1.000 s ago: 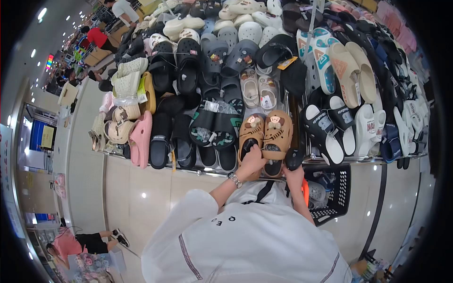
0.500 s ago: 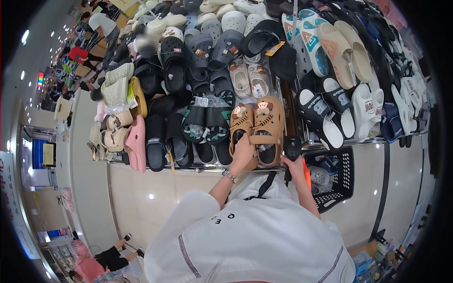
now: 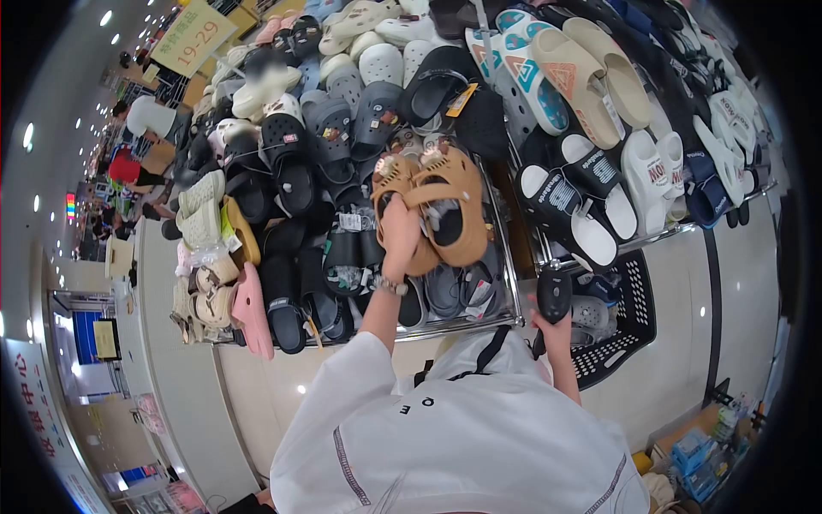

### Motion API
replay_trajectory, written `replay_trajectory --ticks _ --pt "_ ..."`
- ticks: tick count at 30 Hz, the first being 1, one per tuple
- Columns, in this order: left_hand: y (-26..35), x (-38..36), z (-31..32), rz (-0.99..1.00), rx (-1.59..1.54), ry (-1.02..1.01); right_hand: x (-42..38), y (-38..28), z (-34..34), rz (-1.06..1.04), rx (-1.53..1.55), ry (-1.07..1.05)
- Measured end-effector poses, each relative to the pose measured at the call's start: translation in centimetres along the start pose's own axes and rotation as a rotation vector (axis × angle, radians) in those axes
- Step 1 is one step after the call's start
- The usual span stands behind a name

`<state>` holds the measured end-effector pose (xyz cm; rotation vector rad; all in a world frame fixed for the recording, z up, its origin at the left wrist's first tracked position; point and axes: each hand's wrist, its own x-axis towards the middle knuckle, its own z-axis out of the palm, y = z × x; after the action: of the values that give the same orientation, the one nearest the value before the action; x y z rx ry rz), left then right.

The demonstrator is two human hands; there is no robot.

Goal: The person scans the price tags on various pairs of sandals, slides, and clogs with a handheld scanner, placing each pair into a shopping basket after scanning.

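My left hand [image 3: 400,233] is closed on a pair of brown clogs [image 3: 469,231] with animal-shaped charms on their toes, its fingers inside the left clog. They are over the shoe display, with grey shoes [image 3: 443,291] showing below them. My right hand [image 3: 553,329] is closed round a black rounded object [image 3: 554,294] just off the rack's front corner; its kind I cannot make out. Near the clogs are black-and-green slides [image 3: 342,253] and dark grey clogs [image 3: 374,120].
A metal rack rail [image 3: 428,329] runs along the display's front. Below the right-hand rack stands a black basket [image 3: 635,313] with shoes inside. Black-and-white slides [image 3: 569,214] and beige slides [image 3: 591,86] lie to the right. A yellow price sign [image 3: 193,38] stands at the back left.
My left hand has moved the brown clogs up and to the left, away from the front rail, uncovering grey shoes. My right hand and the black object are slightly lower and further right in view.
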<state>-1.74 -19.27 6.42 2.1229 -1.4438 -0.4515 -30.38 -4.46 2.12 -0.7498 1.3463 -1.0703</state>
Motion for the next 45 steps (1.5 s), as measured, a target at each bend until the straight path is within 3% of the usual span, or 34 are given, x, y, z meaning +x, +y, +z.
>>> replay_trajectory --ticks 11,17,21,23,26,29,32,34,36,37,38,39,41,45 --pt "-1.3 9.3 6.0 0.012 0.110 0.011 -0.1 -0.7 -0.1 0.006 -0.104 0.025" --pt "-0.4 11.2 8.3 0.163 0.152 0.040 0.5 2.3 -1.0 -0.086 -0.230 0.096" --pt "-2.2 12.3 10.5 0.201 0.106 0.049 -0.8 0.3 0.2 0.045 -0.183 0.120" --pt "-2.0 12.6 11.2 0.215 0.114 0.006 -1.6 0.1 0.8 0.028 -0.079 0.167" --pt "-1.9 13.1 11.1 0.097 0.148 -0.051 -2.8 1.8 0.6 0.005 -0.171 0.215" --pt "-2.8 13.4 10.7 0.121 0.117 -0.126 -4.5 2.5 0.4 -0.007 -0.195 0.207" --pt "-3.9 13.1 10.0 0.132 0.150 -0.209 -6.7 1.1 1.3 -0.023 -0.072 0.327" --pt "-4.5 12.1 8.9 0.231 0.033 -0.281 -8.7 1.4 1.0 -0.023 -0.090 0.354" --pt "-5.1 10.3 7.9 0.489 -0.068 -0.182 -10.9 1.9 0.9 0.013 -0.081 0.444" --pt "-4.8 8.2 7.1 0.646 -0.100 0.004 -12.2 2.2 0.8 0.035 -0.074 0.502" --pt "-4.3 6.4 6.4 0.621 -0.189 -0.029 -13.5 2.5 0.7 0.046 -0.076 0.551" --pt "-3.4 3.5 5.5 0.650 -0.202 0.065 -15.0 2.9 0.5 0.055 -0.071 0.611" --pt "-2.4 -2.0 5.5 0.517 -0.491 -0.046 -17.7 3.9 -0.1 0.111 -0.113 0.659" --pt "-0.7 -11.6 7.2 0.687 -0.429 -0.406 -22.1 6.1 -0.9 0.161 -0.040 0.826"
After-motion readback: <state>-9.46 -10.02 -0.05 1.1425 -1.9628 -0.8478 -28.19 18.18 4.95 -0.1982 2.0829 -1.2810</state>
